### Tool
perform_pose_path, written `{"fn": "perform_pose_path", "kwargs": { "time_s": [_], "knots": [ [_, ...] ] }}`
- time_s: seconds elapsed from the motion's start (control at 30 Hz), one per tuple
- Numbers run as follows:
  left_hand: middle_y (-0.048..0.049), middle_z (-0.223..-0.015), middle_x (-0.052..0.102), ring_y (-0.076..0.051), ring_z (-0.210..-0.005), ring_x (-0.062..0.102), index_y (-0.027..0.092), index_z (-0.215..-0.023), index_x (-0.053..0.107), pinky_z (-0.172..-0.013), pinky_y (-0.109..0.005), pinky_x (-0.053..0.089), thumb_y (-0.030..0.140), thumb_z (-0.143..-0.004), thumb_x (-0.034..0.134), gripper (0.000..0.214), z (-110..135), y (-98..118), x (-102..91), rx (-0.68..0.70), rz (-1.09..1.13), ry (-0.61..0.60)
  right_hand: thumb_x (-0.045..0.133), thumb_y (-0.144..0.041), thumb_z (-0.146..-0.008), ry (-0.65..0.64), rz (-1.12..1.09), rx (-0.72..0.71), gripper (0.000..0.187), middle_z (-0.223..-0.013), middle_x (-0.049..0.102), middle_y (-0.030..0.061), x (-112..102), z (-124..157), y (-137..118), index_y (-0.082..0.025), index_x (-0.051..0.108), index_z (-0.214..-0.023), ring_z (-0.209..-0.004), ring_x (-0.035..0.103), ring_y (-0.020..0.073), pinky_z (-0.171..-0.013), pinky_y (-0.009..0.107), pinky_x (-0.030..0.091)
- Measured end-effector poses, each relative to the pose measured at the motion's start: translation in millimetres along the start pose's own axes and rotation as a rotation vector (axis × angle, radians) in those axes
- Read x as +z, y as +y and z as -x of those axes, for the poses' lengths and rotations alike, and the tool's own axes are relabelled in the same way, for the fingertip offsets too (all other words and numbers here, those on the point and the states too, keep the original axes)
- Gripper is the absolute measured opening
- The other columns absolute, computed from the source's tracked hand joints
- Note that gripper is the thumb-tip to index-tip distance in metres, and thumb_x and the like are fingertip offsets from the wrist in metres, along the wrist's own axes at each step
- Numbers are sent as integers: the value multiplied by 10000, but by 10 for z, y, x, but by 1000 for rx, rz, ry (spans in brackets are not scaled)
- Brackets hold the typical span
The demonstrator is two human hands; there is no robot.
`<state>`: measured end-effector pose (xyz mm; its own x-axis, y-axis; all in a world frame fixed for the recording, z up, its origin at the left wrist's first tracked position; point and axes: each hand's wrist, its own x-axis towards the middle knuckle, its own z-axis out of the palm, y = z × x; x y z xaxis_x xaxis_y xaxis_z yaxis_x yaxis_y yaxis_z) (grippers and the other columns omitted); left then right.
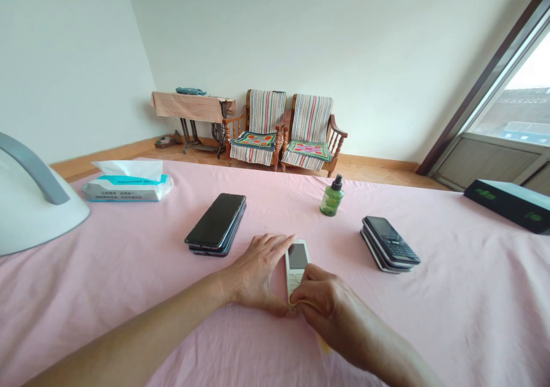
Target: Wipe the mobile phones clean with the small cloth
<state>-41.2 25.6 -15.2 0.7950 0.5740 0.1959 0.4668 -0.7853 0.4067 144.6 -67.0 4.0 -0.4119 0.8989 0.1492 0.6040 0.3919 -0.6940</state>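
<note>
A white keypad phone [297, 255] lies face up on the pink cloth in front of me. My left hand [256, 269] spans its left side, fingers at the top edge and thumb at the bottom end, gripping it. Over the phone's lower right part, my right hand [321, 296] is closed on a yellow cloth [324, 346], mostly hidden in the fist, with a thin edge showing by the fingers. The right hand covers part of the keypad. Left of my hands is a stack of smartphones [217, 221]; to the right sits a stack of keypad phones [389, 241].
A green bottle [332, 197] with a black cap stands beyond the hands. Tissues [129, 186] and a white appliance with a grey handle [30, 204] are at left. A black box [509, 204] sits far right. Two chairs [309, 129] stand past the pink-covered table [464, 295].
</note>
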Motion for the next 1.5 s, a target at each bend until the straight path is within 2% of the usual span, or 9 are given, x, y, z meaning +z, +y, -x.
{"fn": "perform_pose_path", "kwargs": {
  "time_s": [0.2, 0.37, 0.57, 0.73, 0.87, 1.07, 1.27, 1.5],
  "knots": [
    [-135, -1432, 354, -360, -1294, 305, 187, -1443, 195, -1078, -490, 212, 617, -528, 747, 1151, -1, 0, -8, -9, 11, -36, 456, 84, -682, -9, -63, 13, 388, -863, 577, 2, -35, 10, 11, -209, 685, -793, -771, 580, 106, -679, 191, 426],
    [-130, -1416, 372, -354, -1281, 323, 187, -1436, 213, -1085, -478, 203, 592, -523, 762, 1140, 2, -11, 9, -8, -6, -2, 473, 36, -729, -2, -3, 11, 299, -829, 569, 6, -12, 7, -7, -188, 670, -734, -711, 564, 104, -640, 196, 421],
    [-128, -1426, 361, -361, -1290, 313, 191, -1438, 202, -1080, -477, 213, 612, -529, 752, 1143, 5, 4, -6, -10, 10, -24, 454, 70, -684, 9, -59, 24, 381, -850, 593, -2, -65, 7, -20, -214, 688, -783, -776, 583, 112, -682, 196, 424],
    [-129, -1409, 381, -362, -1278, 329, 199, -1432, 221, -1083, -474, 198, 595, -517, 764, 1135, -2, 5, 6, -8, 11, -1, 467, 38, -710, -1, -26, 4, 320, -837, 587, 2, -12, -4, -29, -198, 679, -750, -721, 567, 106, -642, 199, 416],
    [-129, -1431, 358, -365, -1293, 307, 201, -1442, 200, -1078, -492, 206, 618, -526, 750, 1147, 0, -3, 3, -12, 16, -25, 463, 46, -683, 0, -27, 39, 333, -829, 594, -3, -60, 12, -6, -200, 676, -753, -752, 576, 107, -668, 195, 417],
    [-132, -1444, 341, -354, -1301, 297, 178, -1443, 210, -1083, -491, 212, 656, -541, 728, 1145, 13, -11, -15, -5, -10, -41, 469, 1, -715, 57, 104, 120, 253, -762, 566, -1, -154, 34, 76, -181, 645, -706, -663, 542, 106, -595, 210, 388],
    [-128, -1439, 348, -361, -1291, 308, 180, -1443, 209, -1077, -494, 219, 668, -545, 721, 1143, 4, -25, -7, 5, -9, -39, 465, 20, -734, 151, 113, 72, 250, -788, 557, 8, -142, 20, 102, -168, 629, -751, -687, 550, 107, -629, 211, 398],
    [-133, -1426, 361, -353, -1284, 317, 169, -1439, 205, -1076, -481, 223, 641, -539, 733, 1145, 1, -13, 0, 4, -10, -32, 469, -7, -789, 86, 83, 24, 237, -801, 534, 3, -50, -10, 70, -185, 622, -754, -682, 539, 102, -614, 205, 392]
  ]
}}
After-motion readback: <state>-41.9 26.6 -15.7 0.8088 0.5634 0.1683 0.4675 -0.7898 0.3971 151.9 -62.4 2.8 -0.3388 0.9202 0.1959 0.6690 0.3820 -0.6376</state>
